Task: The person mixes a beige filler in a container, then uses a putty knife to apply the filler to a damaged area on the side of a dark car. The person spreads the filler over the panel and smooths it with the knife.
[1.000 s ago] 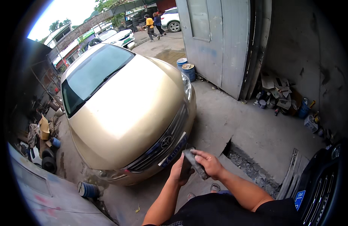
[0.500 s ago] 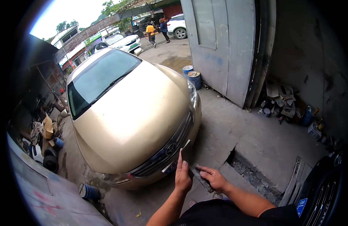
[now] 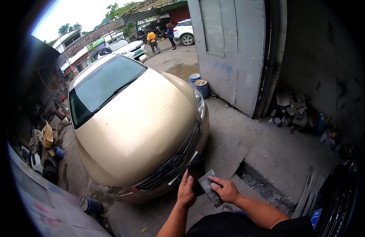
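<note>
Slab (image 3: 208,188), grey and flat, sat clasped by its edge in the right grip (image 3: 229,192) near 6 o'clock, presumably keeping its face exposed; the left grip (image 3: 186,192) grasped 1 dark sheet (image 3: 196,172) beside it.

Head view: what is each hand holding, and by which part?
Left hand: a dark flat piece, by its left edge. Right hand: a grey slab, by its right edge.

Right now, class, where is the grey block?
Low in the head view, just right of centre, the grey block is in the right hand, beside the dark sheet.
</note>
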`<state>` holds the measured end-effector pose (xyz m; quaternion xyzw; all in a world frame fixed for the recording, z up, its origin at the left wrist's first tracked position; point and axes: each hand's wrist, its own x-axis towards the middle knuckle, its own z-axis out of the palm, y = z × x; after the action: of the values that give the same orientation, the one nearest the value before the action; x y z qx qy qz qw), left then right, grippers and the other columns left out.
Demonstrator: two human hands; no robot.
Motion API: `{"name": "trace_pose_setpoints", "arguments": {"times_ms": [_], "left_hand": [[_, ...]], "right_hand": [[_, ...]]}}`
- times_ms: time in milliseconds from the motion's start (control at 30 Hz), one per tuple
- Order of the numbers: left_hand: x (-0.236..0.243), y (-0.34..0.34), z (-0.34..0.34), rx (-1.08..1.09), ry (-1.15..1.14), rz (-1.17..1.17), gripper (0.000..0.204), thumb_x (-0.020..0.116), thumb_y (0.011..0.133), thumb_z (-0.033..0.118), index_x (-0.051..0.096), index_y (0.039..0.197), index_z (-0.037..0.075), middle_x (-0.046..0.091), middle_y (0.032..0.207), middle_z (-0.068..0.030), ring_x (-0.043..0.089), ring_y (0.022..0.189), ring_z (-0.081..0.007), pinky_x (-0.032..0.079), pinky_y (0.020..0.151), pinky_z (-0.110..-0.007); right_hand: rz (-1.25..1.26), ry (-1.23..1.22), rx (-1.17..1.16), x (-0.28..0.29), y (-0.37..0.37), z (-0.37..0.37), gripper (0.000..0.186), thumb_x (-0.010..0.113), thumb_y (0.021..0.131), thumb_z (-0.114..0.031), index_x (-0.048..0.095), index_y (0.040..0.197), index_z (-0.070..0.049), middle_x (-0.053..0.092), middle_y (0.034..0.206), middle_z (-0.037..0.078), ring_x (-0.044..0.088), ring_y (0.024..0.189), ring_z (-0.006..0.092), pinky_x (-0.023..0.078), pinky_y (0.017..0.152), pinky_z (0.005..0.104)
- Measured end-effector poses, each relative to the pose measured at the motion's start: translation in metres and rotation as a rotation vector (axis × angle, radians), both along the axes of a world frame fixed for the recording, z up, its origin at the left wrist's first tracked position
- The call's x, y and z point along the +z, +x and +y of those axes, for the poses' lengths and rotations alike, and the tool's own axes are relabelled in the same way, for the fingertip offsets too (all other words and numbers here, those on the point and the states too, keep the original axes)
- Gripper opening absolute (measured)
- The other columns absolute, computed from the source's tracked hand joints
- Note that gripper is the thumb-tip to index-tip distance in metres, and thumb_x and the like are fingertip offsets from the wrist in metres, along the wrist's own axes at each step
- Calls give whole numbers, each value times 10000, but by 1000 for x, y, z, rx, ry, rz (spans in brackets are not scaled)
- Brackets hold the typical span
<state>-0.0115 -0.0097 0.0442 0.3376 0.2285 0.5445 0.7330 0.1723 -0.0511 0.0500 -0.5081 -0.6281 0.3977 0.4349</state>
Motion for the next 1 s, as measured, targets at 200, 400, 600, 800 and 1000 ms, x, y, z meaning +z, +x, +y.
{"name": "trace_pose_setpoints", "arguments": {"times_ms": [200,400,600,800,1000], "left_hand": [[-5,-22,-7,-346,242,745,436,460,1007,206,412,1399,22,503,1348,-75,432,1240,-140,314,1043,-263],[-40,-33,4,59,-292,298,201,492,960,110,475,1145,35,592,1021,-60,587,906,-156,484,863,-320],[-47,-11,2,282,-167,146,288,563,899,11,463,1165,61,607,1049,-79,616,905,-190,527,808,-356],[-17,-10,13,74,-159,137,329,575,890,15,449,1193,38,587,1111,-94,596,983,-194,499,868,-347],[-27,24,10,-74,-154,280,320,584,891,28,457,1184,13,582,1125,-103,576,1012,-181,474,891,-324]], "right_hand": [[296,-68,-139,4,20,27,369,563,940,-176,552,1272,-15,639,1115,77,570,993,116,456,876,264],[-101,23,-206,25,22,14,308,574,869,-56,581,1172,-2,607,1178,188,606,1046,301,463,909,325],[-321,359,200,-19,-1,-14,368,553,833,-6,590,1197,-44,593,1226,146,576,1099,358,459,945,394],[-417,-281,-64,-31,15,-33,431,556,855,-86,531,1285,-71,629,1162,158,601,1057,353,471,922,392],[-99,-282,-83,-26,46,-30,294,617,875,-190,637,1131,-48,685,969,149,662,882,194,499,789,290]]}}
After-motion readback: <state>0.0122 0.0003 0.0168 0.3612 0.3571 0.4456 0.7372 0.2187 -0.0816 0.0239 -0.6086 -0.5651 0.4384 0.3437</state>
